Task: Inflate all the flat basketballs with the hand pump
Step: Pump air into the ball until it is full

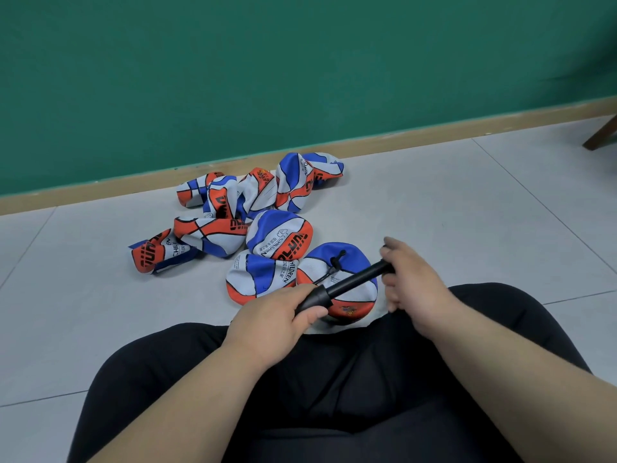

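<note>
Holding the hand pump (354,282) above the lap, the left grip (273,315) is wrapped round its wider near end and the right grip (410,282) is closed round its far end. Brace one end firmly and drive the other in full, straight strokes along the pump's axis; side load would probably waste effort. Just beyond, the nearest basketball (350,305) lies on the floor (467,212) by the knees, with a thin black hose (334,265) across its blue panel. Whether a needle sits in the valve cannot be told, so verify seating first. Farther off, the other flat basketballs (213,235) lie heaped near the green wall (300,61).
</note>
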